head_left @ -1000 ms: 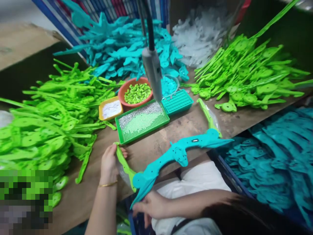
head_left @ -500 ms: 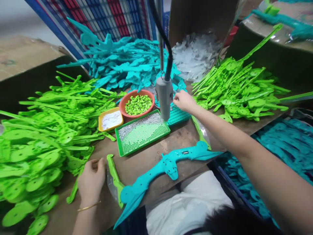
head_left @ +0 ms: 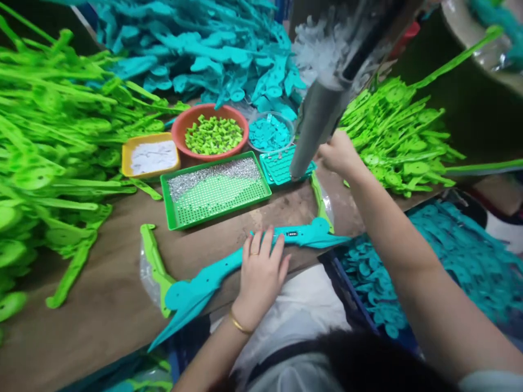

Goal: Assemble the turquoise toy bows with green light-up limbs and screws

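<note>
My left hand point(head_left: 262, 267) lies across the middle of a long teal wing-shaped plastic piece point(head_left: 220, 269), fingers stretched over it. Each end of that piece overlaps a green curved strip with clear plastic attached: the left strip point(head_left: 157, 261) and the right strip point(head_left: 318, 198). Curled at the right edge of a hanging grey cylindrical tool point(head_left: 316, 122), which looks like an electric screwdriver, is my right hand point(head_left: 338, 155). The tool partly hides its fingertips, so what they hold cannot be made out. The tool looks tilted and blurred above a small teal tray point(head_left: 281, 166).
A green perforated tray point(head_left: 218, 209) holds small metal pieces. Behind stand a yellow tray point(head_left: 126, 158), a red bowl point(head_left: 177, 128) of green bits and a clear bowl point(head_left: 292, 130) of teal bits. Green parts point(head_left: 61, 136) pile up left and right; teal parts point(head_left: 204, 49) behind.
My left hand has left the green pile's edge and come down on the teal piece. My right hand has moved away from the clear bowl. The tool now appears tilted, and the view has shifted.
</note>
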A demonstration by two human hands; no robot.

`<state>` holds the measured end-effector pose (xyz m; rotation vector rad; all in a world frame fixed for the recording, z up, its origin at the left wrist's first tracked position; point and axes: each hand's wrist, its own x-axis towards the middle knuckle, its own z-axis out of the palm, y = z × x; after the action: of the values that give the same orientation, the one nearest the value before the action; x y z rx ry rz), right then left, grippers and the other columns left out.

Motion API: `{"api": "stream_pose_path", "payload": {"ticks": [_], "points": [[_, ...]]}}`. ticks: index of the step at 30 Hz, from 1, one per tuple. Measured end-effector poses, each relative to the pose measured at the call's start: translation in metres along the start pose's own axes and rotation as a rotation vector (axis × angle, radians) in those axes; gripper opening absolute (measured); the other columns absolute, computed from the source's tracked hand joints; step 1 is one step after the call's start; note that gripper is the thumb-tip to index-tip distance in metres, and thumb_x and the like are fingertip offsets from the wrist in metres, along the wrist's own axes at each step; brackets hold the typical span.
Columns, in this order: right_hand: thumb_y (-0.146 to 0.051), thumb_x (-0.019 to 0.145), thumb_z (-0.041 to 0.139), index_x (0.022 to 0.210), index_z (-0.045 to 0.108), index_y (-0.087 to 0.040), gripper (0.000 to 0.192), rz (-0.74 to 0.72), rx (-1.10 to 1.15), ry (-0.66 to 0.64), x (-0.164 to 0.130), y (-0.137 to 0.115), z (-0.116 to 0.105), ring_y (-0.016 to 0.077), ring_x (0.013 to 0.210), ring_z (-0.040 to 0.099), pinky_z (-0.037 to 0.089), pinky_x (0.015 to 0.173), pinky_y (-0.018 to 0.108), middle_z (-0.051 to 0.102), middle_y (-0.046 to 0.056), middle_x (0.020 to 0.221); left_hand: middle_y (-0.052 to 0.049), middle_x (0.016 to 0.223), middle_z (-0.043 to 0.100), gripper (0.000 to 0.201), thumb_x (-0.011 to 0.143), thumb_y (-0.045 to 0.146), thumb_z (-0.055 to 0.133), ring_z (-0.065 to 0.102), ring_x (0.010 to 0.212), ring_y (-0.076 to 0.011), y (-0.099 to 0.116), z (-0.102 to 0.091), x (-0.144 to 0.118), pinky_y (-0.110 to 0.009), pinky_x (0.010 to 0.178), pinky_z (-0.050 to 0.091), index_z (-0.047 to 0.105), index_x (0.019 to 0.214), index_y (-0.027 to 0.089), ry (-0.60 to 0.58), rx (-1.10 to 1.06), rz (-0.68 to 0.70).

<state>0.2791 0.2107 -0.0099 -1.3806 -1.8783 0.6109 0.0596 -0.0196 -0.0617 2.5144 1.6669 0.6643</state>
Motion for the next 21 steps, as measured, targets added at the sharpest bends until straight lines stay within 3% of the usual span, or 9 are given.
{"api": "stream_pose_path", "payload": {"ticks": [3,6,9,11,16,21], "points": [[-0.04,0.076,0.068,0.094,0.057,-0.019,0.03,0.228,0.231,-0.003,-0.061,-0.006,-0.02,0.0122,0.055,0.059,0.051,0.057,0.028,0.059,-0.004,0.063,-0.012,0.122,0.065,0.025,0.087,0.027,0.058,0.057,0.112,-0.0306,0.003,0.019,0.006,-0.049,0.099,0.041,0.068,0.109,0.018,0.093,-0.008,-0.026],[-0.041,0.073,0.071,0.087,0.061,-0.018,0.028,0.345,0.298,-0.377,-0.096,-0.019,-0.009,0.0129,0.059,0.06,0.051,0.06,0.028,0.064,-0.001,0.068,-0.011,0.119,0.067,0.023,0.086,0.024,0.059,0.06,0.107,-0.0283,-0.002,0.027,0.004,-0.048,0.098,0.042,0.069,0.105,0.019,0.16,-0.012,-0.016],[-0.034,0.079,0.065,0.088,0.067,-0.016,0.02,0.194,0.194,-0.823,-0.095,-0.033,0.018,0.0127,0.071,0.061,0.049,0.068,0.026,0.068,0.001,0.079,-0.011,0.118,0.068,0.023,0.085,0.024,0.059,0.06,0.107,-0.0272,-0.004,0.028,0.003,-0.047,0.098,0.041,0.069,0.105,0.02,0.172,-0.005,-0.013],[-0.029,0.083,0.062,0.088,0.069,-0.015,0.017,0.023,0.113,-1.009,-0.084,-0.038,0.031,0.0128,0.079,0.06,0.047,0.075,0.025,0.067,0.003,0.085,-0.011,0.117,0.068,0.022,0.085,0.024,0.06,0.061,0.107,-0.0271,-0.003,0.027,0.003,-0.046,0.099,0.042,0.069,0.104,0.02,0.179,-0.003,-0.015],[-0.025,0.088,0.058,0.092,0.07,-0.013,0.018,-0.245,0.012,-1.272,-0.062,-0.04,0.044,0.0124,0.083,0.057,0.042,0.077,0.023,0.062,0.003,0.088,-0.011,0.116,0.069,0.022,0.082,0.023,0.063,0.062,0.106,-0.0276,-0.001,0.029,0.004,-0.045,0.099,0.042,0.07,0.103,0.018,0.198,-0.001,-0.022],[-0.022,0.087,0.059,0.087,0.069,-0.014,0.012,-0.273,0.018,-1.409,-0.059,-0.041,0.048,0.0101,0.077,0.054,0.04,0.071,0.02,0.058,0.0,0.084,-0.011,0.115,0.069,0.022,0.082,0.023,0.064,0.063,0.106,-0.0278,-0.001,0.031,0.003,-0.045,0.099,0.042,0.068,0.103,0.017,0.209,-0.006,-0.023]]}}
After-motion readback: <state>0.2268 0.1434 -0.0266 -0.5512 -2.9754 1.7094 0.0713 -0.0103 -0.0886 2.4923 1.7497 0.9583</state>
